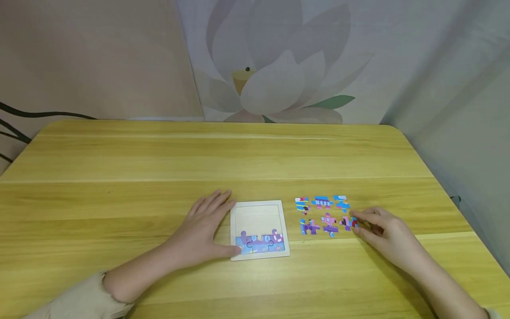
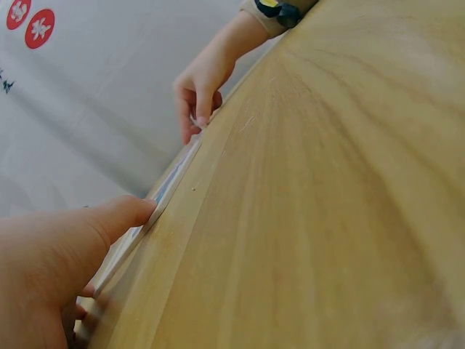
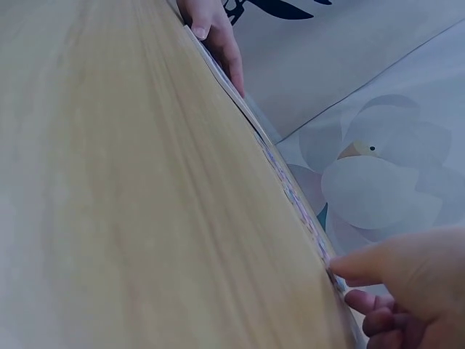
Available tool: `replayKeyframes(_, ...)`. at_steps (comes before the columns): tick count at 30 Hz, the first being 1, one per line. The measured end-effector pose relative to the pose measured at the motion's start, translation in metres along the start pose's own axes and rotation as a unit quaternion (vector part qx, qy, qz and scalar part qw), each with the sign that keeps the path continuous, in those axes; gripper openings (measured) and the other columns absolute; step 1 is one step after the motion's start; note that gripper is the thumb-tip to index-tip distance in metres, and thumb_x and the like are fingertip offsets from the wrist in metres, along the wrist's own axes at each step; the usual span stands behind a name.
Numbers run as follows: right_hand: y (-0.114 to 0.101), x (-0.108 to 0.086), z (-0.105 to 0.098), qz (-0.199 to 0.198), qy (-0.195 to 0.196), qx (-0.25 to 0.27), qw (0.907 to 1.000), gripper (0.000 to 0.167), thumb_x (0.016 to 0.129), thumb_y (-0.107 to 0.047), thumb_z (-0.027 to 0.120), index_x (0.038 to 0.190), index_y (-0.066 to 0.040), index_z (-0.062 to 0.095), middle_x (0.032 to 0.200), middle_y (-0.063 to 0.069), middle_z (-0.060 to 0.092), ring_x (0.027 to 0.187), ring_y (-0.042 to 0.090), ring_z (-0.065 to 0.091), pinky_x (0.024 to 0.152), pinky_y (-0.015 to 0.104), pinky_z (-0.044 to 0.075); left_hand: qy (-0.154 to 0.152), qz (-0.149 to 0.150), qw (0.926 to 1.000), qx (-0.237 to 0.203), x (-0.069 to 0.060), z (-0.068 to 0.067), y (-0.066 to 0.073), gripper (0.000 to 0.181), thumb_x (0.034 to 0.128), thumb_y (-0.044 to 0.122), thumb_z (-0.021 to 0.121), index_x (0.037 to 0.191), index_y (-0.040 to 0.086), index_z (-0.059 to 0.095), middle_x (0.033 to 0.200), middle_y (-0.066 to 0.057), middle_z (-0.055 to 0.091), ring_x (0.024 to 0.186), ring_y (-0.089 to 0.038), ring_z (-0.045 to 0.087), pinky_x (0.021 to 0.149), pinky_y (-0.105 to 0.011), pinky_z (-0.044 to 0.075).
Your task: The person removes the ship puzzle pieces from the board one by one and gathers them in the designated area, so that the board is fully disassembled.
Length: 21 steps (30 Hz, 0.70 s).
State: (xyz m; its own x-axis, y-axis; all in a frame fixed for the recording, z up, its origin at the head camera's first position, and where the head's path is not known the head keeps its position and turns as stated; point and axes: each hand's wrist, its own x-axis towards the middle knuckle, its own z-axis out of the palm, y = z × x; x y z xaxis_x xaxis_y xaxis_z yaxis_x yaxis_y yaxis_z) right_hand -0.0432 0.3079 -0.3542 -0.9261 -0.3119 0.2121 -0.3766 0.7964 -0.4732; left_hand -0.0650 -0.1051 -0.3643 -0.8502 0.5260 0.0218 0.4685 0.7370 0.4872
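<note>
A square wooden puzzle board (image 1: 286,230) with a pale raised frame lies on the table, its bottom row filled with joined purple and blue jigsaw pieces (image 1: 260,245). My left hand (image 1: 203,232) is spread along its left side, thumb on the lower left corner and fingertips at the upper left one. Right of the board, loose jigsaw pieces lie in two rows. My right hand (image 1: 392,235) pinches the lower right jigsaw piece (image 1: 348,223) between thumb and index finger, still among the others. In the right wrist view the thumb (image 3: 360,263) meets this row edge-on.
Other loose pieces lie close by: a purple and blue one (image 1: 309,227), a pink one (image 1: 330,223), and several along the upper row (image 1: 322,202). The wooden table (image 1: 159,155) reaches back to a curtain with a flower print (image 1: 279,79).
</note>
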Motion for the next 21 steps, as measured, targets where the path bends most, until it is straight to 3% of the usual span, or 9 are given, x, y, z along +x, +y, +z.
replayKeyframes(10,-0.009,0.004,-0.002,0.005,0.062,0.024,0.9978,0.035,0.078,0.005,0.075,0.112,-0.004,0.071,0.087,-0.005,0.060,0.058,0.006,0.038,0.046,0.019,0.031,-0.002,-0.003,1.0000,0.000,-0.001,-0.001,0.000,0.105,0.0708,0.066,0.070,0.148,0.005,0.034,0.157,-0.011,0.019,0.144,-0.030,0.009,0.113,-0.053,0.003)
replayKeyframes(16,-0.020,0.009,0.004,-0.012,0.114,0.050,0.9921,0.034,0.073,0.009,0.076,0.104,-0.007,0.073,0.084,-0.006,0.063,0.053,0.006,0.038,0.046,0.019,0.032,-0.001,-0.003,1.0000,0.000,-0.001,0.000,-0.001,0.105,0.0708,0.067,0.070,0.148,0.005,0.034,0.157,-0.010,0.018,0.144,-0.029,0.008,0.113,-0.054,0.003)
replayKeyframes(21,-0.032,0.013,0.011,-0.021,0.114,0.074,0.9905,0.033,0.073,0.008,0.077,0.101,-0.009,0.074,0.081,-0.009,0.061,0.054,0.005,0.038,0.046,0.020,0.032,-0.002,0.000,1.0000,-0.002,0.000,0.001,0.000,0.106,0.0704,0.066,0.070,0.148,0.005,0.033,0.157,-0.011,0.018,0.144,-0.030,0.008,0.113,-0.054,0.003)
